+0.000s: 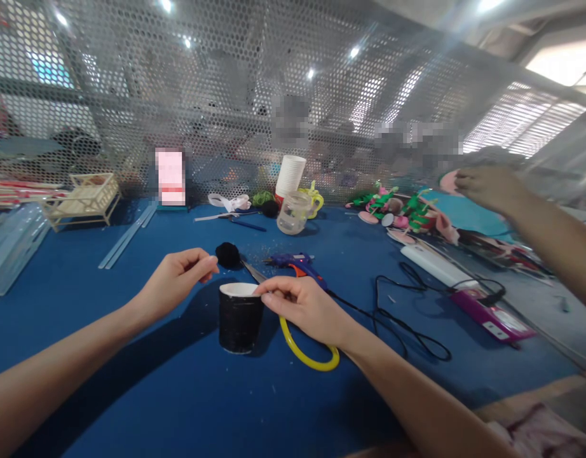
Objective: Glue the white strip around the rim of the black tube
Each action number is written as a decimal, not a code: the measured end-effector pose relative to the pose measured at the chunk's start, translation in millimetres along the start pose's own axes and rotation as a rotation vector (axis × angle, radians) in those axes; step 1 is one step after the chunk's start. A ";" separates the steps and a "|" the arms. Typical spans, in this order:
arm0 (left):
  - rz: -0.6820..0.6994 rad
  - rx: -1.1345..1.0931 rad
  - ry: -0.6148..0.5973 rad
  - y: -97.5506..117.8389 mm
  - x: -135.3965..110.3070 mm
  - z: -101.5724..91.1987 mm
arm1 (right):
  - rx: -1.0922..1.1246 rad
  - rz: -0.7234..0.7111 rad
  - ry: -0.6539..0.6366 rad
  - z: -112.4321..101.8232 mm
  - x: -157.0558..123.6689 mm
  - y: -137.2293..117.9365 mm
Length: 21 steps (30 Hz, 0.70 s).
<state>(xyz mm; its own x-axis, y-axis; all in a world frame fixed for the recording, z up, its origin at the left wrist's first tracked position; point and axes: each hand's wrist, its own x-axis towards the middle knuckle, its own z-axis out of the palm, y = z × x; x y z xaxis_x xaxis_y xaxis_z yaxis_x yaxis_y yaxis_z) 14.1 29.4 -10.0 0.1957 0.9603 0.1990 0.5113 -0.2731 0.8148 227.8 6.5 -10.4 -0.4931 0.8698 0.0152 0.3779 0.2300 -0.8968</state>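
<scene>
A black-sided paper cup [240,326] with a white inside stands upright on the blue table in front of me. My right hand [306,312] is closed at the cup's right rim, thumb and fingers pinching its edge. Left of the cup, my left hand [181,280] is raised with its fingertips pressed together; anything between them is too small to make out. Close by those fingertips lies a black yarn ball [227,255]. Scissors with yellow handles [314,364] lie partly hidden under my right hand. Behind them rests a blue glue gun [295,259].
A purple power strip [493,318] and black cords lie on the right. Behind stand a clear jar [293,215], stacked white cups [291,175] and a phone [171,177]. A small bamboo frame [83,197] is at left. Another person's hand [488,184] holds a pink disc.
</scene>
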 end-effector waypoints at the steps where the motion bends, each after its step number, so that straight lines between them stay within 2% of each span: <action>1: 0.005 -0.015 -0.004 0.4 -0.2 -0.1 | 0.001 0.005 0.000 0.2 0.1 -0.4; 12: -0.012 -0.124 -0.028 9.9 -3.7 3.7 | 0.019 -0.006 -0.001 0.2 -0.6 1.5; 16: -0.030 -0.139 -0.008 9.9 -4.3 3.8 | 0.031 0.001 -0.001 0.7 -0.2 0.9; 21: 0.006 -0.136 -0.041 7.6 -5.3 4.4 | 0.021 -0.009 0.007 1.5 -0.7 -0.8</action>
<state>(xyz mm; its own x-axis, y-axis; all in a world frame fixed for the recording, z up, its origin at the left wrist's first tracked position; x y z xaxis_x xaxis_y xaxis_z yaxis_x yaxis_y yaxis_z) 20.6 21.9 -7.3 0.2341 0.9546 0.1841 0.3920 -0.2659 0.8807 226.6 5.0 -10.3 -0.4911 0.8707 0.0262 0.3566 0.2284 -0.9059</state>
